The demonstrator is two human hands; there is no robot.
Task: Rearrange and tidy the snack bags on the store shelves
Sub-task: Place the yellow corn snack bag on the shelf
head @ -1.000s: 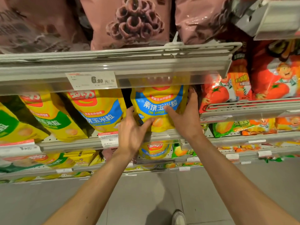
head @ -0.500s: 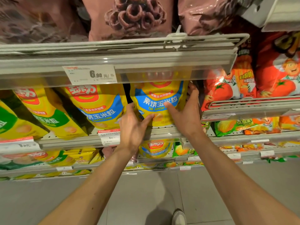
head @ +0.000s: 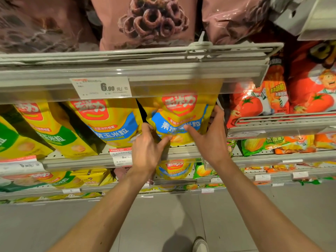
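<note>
Bag in hand: yellow-and-blue corn snack bag [head: 179, 115], upright at the front of the middle shelf [head: 81, 161], top edge behind the clear price strip of the shelf above.
Left hand [head: 148, 151]: grasping the bag's lower left edge, thumb on the front face, fingers curled round the side.
Right hand [head: 211, 140]: grasping the bag's right side, thumb flat on the blue band, fingers wrapped behind the edge.
Neighbouring stock: matching blue-banded bag [head: 107, 122] just to the left, leaning; green-banded bags [head: 54, 135] further left, also tilted.
Right bay: red tomato-print bags [head: 261, 102], separate rack.
Top shelf: pink ring-snack bag [head: 149, 22].
Price tag [head: 101, 88]: reads 6.90.
Floor: grey, one shoe [head: 200, 245] visible.
</note>
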